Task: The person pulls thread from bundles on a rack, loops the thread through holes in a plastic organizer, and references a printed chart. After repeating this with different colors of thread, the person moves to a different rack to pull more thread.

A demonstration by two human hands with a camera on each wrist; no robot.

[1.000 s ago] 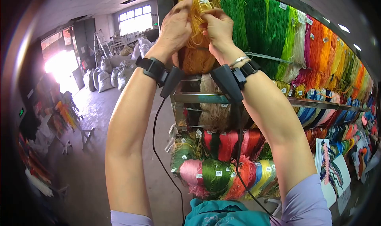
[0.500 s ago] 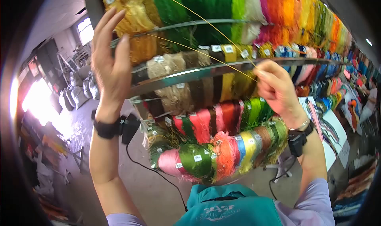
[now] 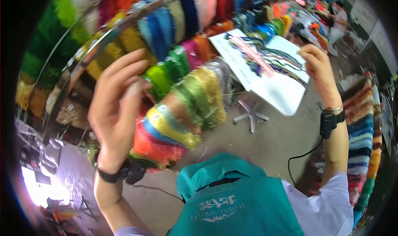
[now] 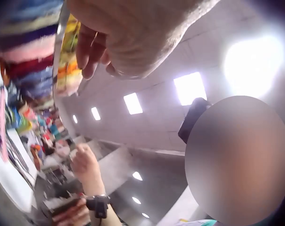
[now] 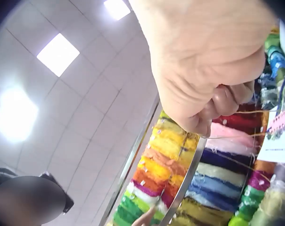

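My right hand (image 3: 319, 72) is held out on the right, beside the far edge of a white board (image 3: 284, 97). Its thumb and fingers pinch a thin golden thread (image 5: 251, 112), whose strands trail off across the right wrist view. My left hand (image 3: 116, 107) is raised with loosely bent fingers, in front of a rack of coloured skeins. Closest to it in the head view are green skeins (image 3: 159, 82) and a bundle with a yellow skein (image 3: 172, 124). Nothing shows in the left palm. The thread is too fine to make out in the head view.
A metal rail (image 3: 114, 33) runs along the rack. Pink and dark thread samples (image 3: 255, 55) lie on the board, with a star-shaped wheeled base (image 3: 251, 115) below. More skeins (image 3: 358, 132) hang at right. Another person (image 3: 340, 22) is in the far background.
Both hands have left the golden skein at the top of the rack. The right hand has drawn thread out to the right, and the view has turned right towards the white board.
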